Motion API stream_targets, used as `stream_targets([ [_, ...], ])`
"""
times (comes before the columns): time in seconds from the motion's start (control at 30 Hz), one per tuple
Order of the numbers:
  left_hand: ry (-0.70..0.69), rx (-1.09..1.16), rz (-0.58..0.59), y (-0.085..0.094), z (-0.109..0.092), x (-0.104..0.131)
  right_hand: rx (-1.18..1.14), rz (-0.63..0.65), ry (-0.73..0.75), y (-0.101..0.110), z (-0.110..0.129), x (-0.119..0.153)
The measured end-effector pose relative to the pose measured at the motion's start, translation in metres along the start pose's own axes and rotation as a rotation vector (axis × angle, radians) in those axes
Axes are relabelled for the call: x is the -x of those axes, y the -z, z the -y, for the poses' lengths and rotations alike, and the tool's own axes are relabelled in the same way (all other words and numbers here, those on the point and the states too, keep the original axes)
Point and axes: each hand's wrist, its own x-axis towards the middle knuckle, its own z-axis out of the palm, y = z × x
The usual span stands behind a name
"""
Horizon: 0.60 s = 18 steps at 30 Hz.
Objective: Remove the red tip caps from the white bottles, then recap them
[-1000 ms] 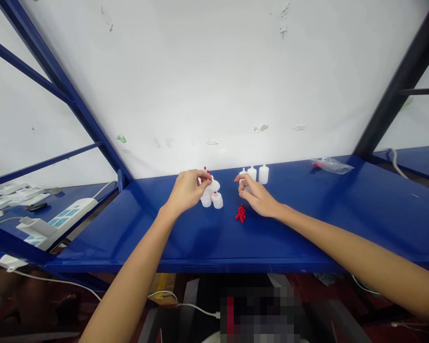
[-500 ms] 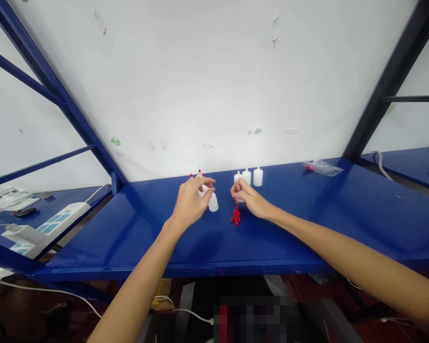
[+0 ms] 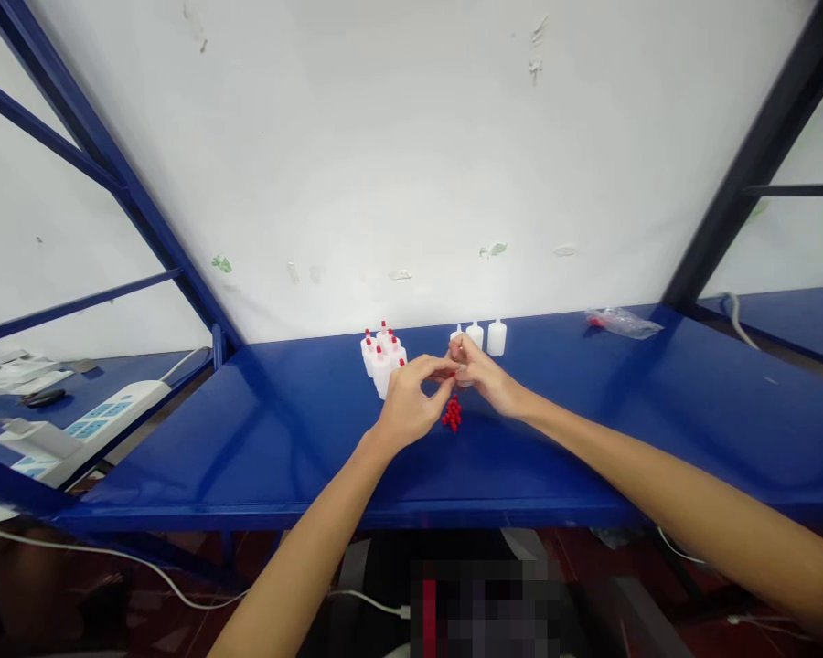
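Observation:
My left hand (image 3: 417,399) reaches in from the left, thumb and forefinger pinched together against the fingertips of my right hand. A small red cap (image 3: 454,375) shows as a speck of red between the fingertips. My right hand (image 3: 486,377) is curled, and a pale part of a white bottle (image 3: 464,380) shows beneath its fingers; most of it is hidden. Just below both hands lies a small pile of red caps (image 3: 452,414). Left of them stands a group of white bottles with red tips (image 3: 382,373), partly covered by my left hand. Bottles without caps (image 3: 497,338) stand behind my right hand.
A clear plastic bag (image 3: 624,323) with something red in it lies at the back right of the blue table (image 3: 247,439). A white power strip (image 3: 102,425) sits to the left, beyond a blue frame post (image 3: 171,256). The white wall is close behind.
My left hand has left the capped bottles, moving right to meet my right hand, and more of that group now shows. My right hand has stayed almost in place. The view has shifted slightly.

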Motion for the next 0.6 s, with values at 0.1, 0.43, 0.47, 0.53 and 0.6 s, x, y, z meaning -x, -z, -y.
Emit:
stream_targets([
  [0.1,-0.044,-0.108,-0.012,-0.002,0.003,0.004,0.088,0.02,-0.026,-0.003,0.005,0.003],
  [0.43,-0.028,-0.198,-0.084,-0.01,0.009,0.014,0.083,0.008,-0.032,-0.007,-0.005,0.003],
  [0.47,-0.041,-0.201,-0.089,-0.01,0.008,0.013,0.131,0.012,-0.01,-0.007,-0.003,0.003],
  [0.53,-0.066,-0.206,-0.123,-0.005,0.005,0.01,0.267,0.018,0.064,-0.006,0.003,0.004],
  [0.6,-0.061,-0.207,-0.21,0.006,0.002,0.004,0.431,-0.041,0.181,0.001,0.007,0.003],
])
